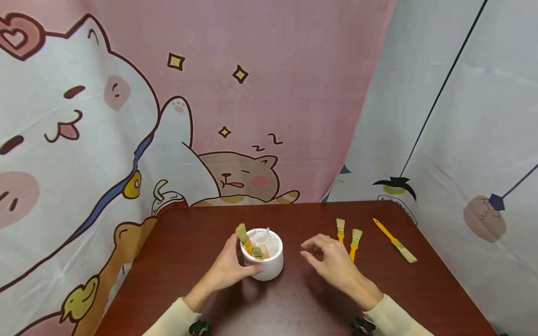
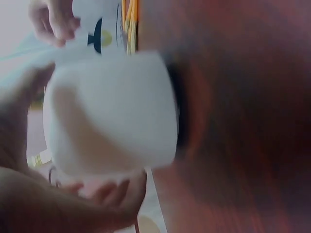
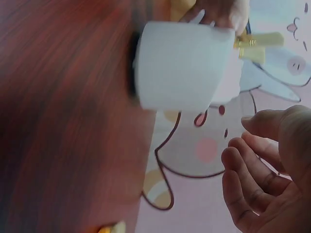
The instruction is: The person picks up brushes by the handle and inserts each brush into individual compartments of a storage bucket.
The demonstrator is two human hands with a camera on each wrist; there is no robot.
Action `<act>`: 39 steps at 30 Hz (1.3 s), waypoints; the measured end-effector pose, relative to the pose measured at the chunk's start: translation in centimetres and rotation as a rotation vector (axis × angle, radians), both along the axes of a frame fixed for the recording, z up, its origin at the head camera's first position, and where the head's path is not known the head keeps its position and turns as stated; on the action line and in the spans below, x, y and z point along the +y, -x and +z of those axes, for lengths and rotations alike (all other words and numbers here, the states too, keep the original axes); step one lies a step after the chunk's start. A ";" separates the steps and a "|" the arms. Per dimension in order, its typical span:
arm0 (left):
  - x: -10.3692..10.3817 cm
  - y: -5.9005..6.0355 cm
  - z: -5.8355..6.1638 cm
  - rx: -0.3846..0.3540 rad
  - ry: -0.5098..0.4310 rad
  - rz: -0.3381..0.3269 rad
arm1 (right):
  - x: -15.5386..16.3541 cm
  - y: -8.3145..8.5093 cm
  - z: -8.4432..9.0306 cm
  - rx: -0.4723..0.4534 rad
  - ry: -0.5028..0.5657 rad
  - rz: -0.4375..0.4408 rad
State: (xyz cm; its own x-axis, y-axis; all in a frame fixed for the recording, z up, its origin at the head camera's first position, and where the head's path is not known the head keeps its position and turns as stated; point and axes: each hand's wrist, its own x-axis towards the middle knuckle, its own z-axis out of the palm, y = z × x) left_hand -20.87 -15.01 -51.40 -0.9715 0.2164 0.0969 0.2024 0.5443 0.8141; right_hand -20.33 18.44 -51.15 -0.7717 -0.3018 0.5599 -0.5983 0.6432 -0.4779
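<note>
Left hand (image 1: 229,267) grips the white cup (image 1: 265,261) holding brushes (image 1: 248,242) on the bench (image 1: 294,298); right hand (image 1: 332,263) hovers beside it, fingers (image 1: 311,245) loosely open

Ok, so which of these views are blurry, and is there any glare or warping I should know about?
Head view: sharp, evenly lit, wide-angle warping that bows the backdrop edges, soft sheen on the table. Left wrist view: heavily blurred, the white cup is a smear in the left hand. Right wrist view: table and cup soft, the right hand somewhat clearer.
</note>
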 end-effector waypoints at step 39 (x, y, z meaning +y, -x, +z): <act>-0.3 0.7 0.5 -0.085 -0.137 -0.032 | 9.1 2.2 -3.7 -0.174 -0.252 -0.239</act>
